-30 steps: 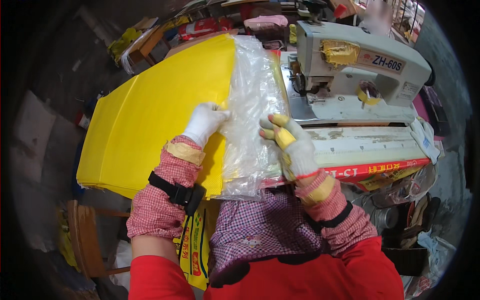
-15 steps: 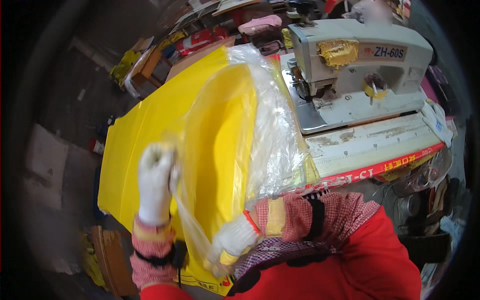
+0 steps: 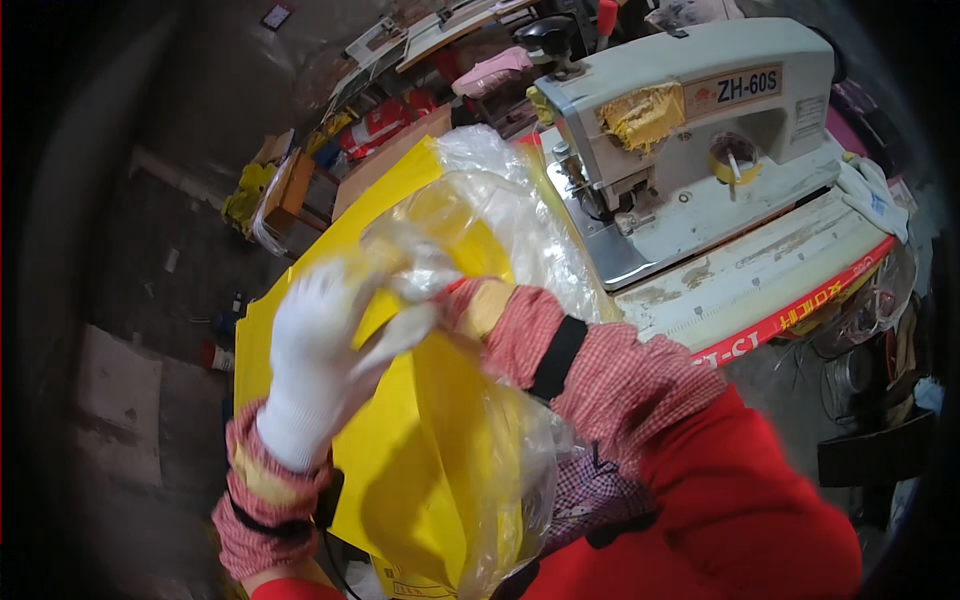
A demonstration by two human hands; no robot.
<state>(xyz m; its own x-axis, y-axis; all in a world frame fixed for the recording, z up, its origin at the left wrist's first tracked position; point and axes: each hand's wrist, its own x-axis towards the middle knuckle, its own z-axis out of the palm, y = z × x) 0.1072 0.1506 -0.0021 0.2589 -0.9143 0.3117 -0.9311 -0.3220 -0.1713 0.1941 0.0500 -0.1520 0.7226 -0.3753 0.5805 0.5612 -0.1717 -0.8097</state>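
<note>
Industrial sewing machine [image 3: 700,130], grey-white, at 1 o'clock, standing on its desk [image 3: 780,280], whose front edge carries a red strip. Yellow woven sack [image 3: 400,470], the largest workpiece, running from centre to 6 o'clock and hanging off the desk's left edge toward the person. Clear plastic liner [image 3: 510,230], bunched at the sack's mouth near centre and trailing down its right side toward 5 o'clock. Left hand [image 3: 320,360], white-gloved, at 9 o'clock of centre; its grip is closed on a fold of the liner at the sack's upper edge. Right hand [image 3: 462,300] largely hidden behind film and checked sleeve; only the wrist shows, so its grip cannot be told, though it appears to reach into the mouth. Judged good practice for seating a liner: keep the left pinch at the rim so the film does not slide in, spread the film evenly round the mouth, and avoid trapping air or twisting the film
</note>
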